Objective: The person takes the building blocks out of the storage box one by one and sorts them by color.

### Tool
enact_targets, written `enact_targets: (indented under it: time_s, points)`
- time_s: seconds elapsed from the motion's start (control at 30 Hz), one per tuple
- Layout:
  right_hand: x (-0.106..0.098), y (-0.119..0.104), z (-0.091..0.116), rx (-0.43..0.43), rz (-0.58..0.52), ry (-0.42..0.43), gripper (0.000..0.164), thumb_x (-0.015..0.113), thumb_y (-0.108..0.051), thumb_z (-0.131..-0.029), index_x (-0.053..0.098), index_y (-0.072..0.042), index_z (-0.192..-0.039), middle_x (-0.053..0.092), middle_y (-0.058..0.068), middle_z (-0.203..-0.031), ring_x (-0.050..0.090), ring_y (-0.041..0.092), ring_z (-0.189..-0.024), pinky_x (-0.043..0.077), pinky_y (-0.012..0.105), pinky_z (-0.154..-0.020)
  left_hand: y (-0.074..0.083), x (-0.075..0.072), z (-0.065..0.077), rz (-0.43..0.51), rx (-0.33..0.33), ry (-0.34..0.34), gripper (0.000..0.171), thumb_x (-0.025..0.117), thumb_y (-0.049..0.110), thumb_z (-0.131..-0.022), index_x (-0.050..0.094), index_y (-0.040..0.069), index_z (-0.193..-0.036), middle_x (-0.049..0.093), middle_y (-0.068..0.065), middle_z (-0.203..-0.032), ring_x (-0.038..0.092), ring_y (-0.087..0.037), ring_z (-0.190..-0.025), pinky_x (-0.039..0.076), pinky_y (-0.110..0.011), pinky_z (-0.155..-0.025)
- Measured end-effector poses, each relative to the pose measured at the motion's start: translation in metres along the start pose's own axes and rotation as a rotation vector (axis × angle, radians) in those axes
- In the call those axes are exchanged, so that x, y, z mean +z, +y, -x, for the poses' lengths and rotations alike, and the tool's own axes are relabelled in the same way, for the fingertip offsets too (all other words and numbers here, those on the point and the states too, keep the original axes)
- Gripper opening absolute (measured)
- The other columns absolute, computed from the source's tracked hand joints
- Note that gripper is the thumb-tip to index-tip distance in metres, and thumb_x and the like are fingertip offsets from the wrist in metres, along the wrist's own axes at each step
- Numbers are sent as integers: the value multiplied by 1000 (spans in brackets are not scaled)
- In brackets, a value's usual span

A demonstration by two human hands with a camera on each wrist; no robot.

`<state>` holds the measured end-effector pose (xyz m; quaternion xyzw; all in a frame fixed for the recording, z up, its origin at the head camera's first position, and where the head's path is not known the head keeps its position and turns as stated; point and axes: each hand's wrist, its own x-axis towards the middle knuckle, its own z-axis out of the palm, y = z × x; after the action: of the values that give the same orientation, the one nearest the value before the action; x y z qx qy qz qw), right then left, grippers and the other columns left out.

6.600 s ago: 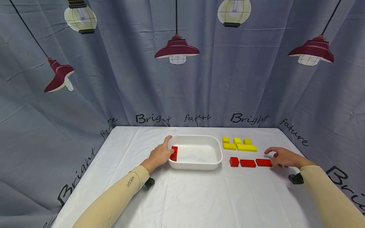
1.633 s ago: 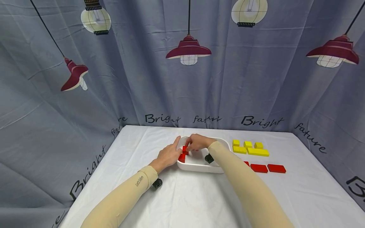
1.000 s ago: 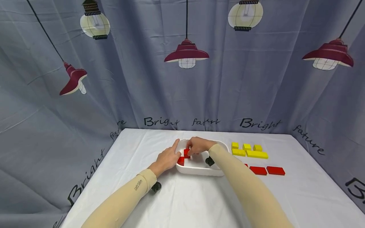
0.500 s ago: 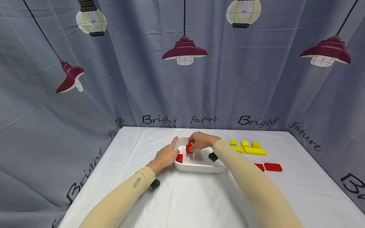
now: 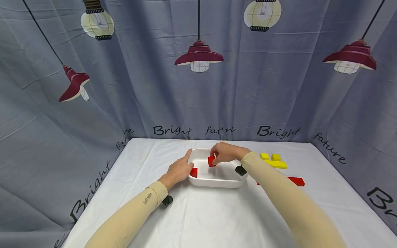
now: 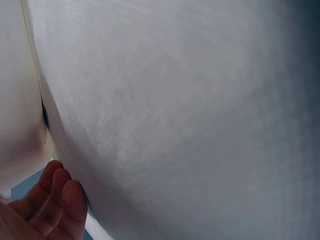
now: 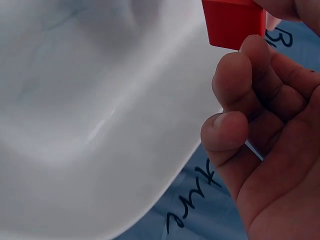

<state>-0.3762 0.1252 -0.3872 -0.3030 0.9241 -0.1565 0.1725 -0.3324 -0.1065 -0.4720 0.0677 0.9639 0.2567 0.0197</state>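
Observation:
A white plastic tray (image 5: pixel 217 183) stands on the table. My left hand (image 5: pixel 177 170) holds its left side, thumb over the rim and index finger stretched towards the far corner. In the left wrist view, fingers (image 6: pixel 73 202) of that hand lie loosely bent below a pale wall. My right hand (image 5: pixel 227 152) pinches a small red block (image 5: pixel 211 161) over the tray's middle. The right wrist view shows that block (image 7: pixel 235 24) between thumb and fingers, the other fingers curled beneath. Another red block (image 5: pixel 193 172) sits at the tray's near left corner, beside my left thumb.
Right of the tray lie yellow blocks, including a long one (image 5: pixel 276 164) and small cubes (image 5: pixel 275 157). A red block (image 5: pixel 296 181) shows nearer, partly behind the right sleeve (image 5: pixel 288 199), which hides others. A printed curtain (image 5: pixel 149 86) hangs behind.
My right hand came from the red row at right into the tray, then pulled one red block away from the other and shifted it rightwards. The left hand stays on the rim.

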Motion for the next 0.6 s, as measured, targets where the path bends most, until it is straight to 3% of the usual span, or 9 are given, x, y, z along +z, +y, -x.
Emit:
enact_targets:
  time_s: [0.6]
  points:
    - [-13, 26, 72, -3, -78, 61, 10, 73, -18, -87, 69, -18, -96, 53, -1, -70, 49, 14, -67, 41, 29, -63, 0, -1, 0, -3, 7, 0, 68, 42, 35, -100, 17, 28, -162, 56, -11, -145, 61, -31, -119, 50, -52, -94]
